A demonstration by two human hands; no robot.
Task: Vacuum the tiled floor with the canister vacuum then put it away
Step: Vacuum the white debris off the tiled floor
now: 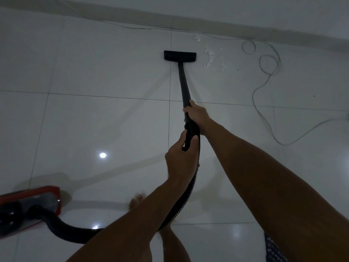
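Tiled floor (94,72): pale glossy tiles with dark grout lines, filling the view up to a wall base along the top.

Canister vacuum (30,203): red and black body at lower left, resting on the floor, well apart from the working end.

Hose (188,193): black, ribbed, running from the canister under the forearms and up to the wand.

Wand (182,80): black rigid tube, long axis pointing away from the person toward the wall, tilted down to the floor.

Floor nozzle (179,56): black, flat on a tile, set crosswise to the wand, near the wall base.

Cord (268,72): thin and pale, looped on the tiles right of the nozzle.

Right hand (196,114): forward of the two, fingers wrapped round the wand's near end.

Left hand (179,156): just behind it, fingers and thumb curled round the hose cuff.

White scraps (209,57): small torn bits scattered just right of the nozzle and slightly beyond it, between nozzle and cord.

Judgement: the coming stroke likely calls for swinging the nozzle rightward; the right hand, nearer the nozzle, would steer. The cord loops lie close enough to risk being sucked in.
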